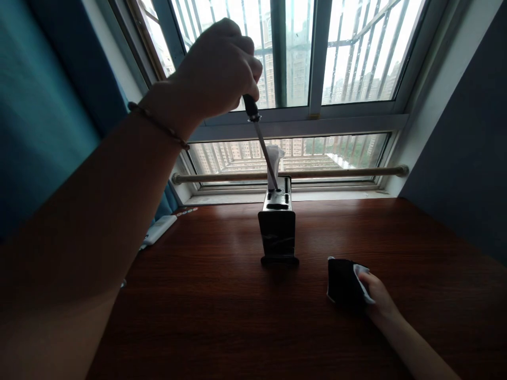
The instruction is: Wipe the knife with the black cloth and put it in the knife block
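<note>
The left hand [225,68] has its fingers curled round the handle [250,105] of a rod [263,143]. The rod leans, its tip at a hole atop the metal holder [277,237], near the middle of the worktop's [222,316] far edge; its depth is unclear. The right hand [376,296] pinches a black cloth [343,281] toward the worktop's right edge. Sideways force on the slanted rod could tip the narrow holder, since neither hand braces it; the rod might also snag the pale sheet [273,158] beside it.
</note>
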Available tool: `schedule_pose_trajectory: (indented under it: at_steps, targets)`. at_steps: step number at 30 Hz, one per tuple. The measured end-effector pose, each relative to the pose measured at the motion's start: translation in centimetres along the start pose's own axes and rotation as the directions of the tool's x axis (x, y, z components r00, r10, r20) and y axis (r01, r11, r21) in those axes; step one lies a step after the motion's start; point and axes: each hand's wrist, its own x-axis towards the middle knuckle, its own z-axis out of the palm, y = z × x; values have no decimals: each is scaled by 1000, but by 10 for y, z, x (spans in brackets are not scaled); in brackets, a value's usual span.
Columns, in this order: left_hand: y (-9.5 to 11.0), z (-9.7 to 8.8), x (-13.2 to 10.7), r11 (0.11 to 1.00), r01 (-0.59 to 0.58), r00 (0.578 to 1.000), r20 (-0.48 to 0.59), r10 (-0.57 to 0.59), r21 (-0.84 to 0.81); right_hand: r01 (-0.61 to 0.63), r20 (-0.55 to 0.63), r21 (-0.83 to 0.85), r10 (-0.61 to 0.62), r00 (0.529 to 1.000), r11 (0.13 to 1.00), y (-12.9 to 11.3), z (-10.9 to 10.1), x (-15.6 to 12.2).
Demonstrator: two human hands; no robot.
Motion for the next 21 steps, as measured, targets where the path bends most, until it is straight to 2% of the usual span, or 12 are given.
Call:
schedule_pose_trajectory:
  at_steps: [4, 11, 21]
  targets:
    - [0, 9, 2, 990, -100, 993, 67, 94, 97, 7, 1, 4, -7, 1000, 1000, 0, 0, -1]
    - [3, 11, 5, 991, -105, 991, 88, 98, 83, 21, 0, 3, -21, 1000, 1000, 1, 0, 1]
    - [-4, 21, 7, 990, -114, 992, 57, 110, 77, 16, 3, -1, -16, 1000, 1000, 4, -3, 4]
